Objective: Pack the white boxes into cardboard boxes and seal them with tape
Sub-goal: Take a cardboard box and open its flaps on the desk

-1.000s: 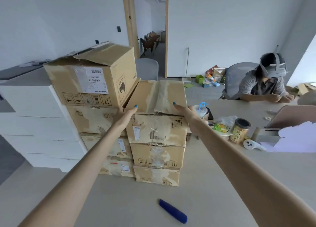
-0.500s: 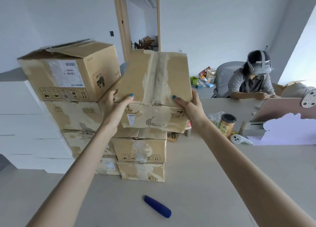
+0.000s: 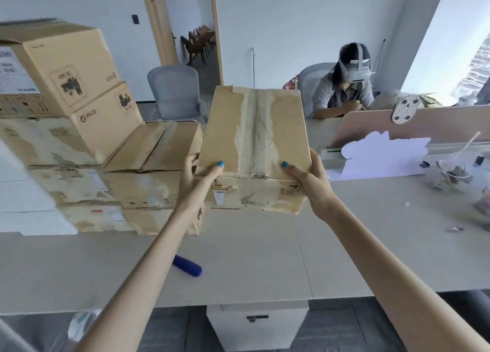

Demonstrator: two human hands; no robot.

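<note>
From the head view: your left hand (image 3: 195, 182) grips the box (image 3: 254, 139) at its near left corner, thumb on top, fingers curled round the side. Your right hand (image 3: 315, 184) clamps the near right corner, thumb on top, other fingers hidden. The box is in the air above the table (image 3: 344, 245), just right of the stack (image 3: 159, 150). A blue tool (image 3: 187, 265) lies on the table below.

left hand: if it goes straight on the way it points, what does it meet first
The worn taped cardboard box: the left hand grips its near left corner, so the box lies directly in that line. What stands beyond is hidden behind the box, and depth is unclear.
</note>
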